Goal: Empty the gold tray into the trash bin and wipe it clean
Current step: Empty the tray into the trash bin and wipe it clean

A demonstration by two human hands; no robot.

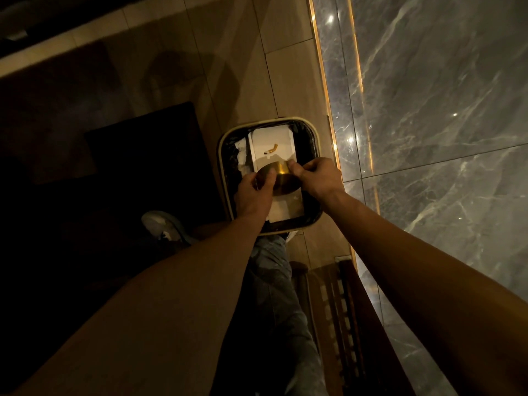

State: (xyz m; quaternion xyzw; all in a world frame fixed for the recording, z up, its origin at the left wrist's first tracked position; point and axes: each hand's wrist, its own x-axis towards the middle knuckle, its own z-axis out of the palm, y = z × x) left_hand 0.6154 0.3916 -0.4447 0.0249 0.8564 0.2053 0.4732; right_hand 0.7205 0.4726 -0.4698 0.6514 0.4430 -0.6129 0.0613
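Both of my bare forearms fill the lower frame, reaching fwd & down over a jeans-clad leg (271, 281). My left hand (253, 192) and right hand (317, 177) are each clamped on opposite edges of the gold tray (281, 178), a round dish held tilted directly above the trash bin (225, 138). Bin has a cream rim w/ black liner; inside lie white paper (271, 138) and a bent cigarette butt (271, 149). Grey marble wall (428, 124) stands to the right, wood floor (243, 67) beyond.
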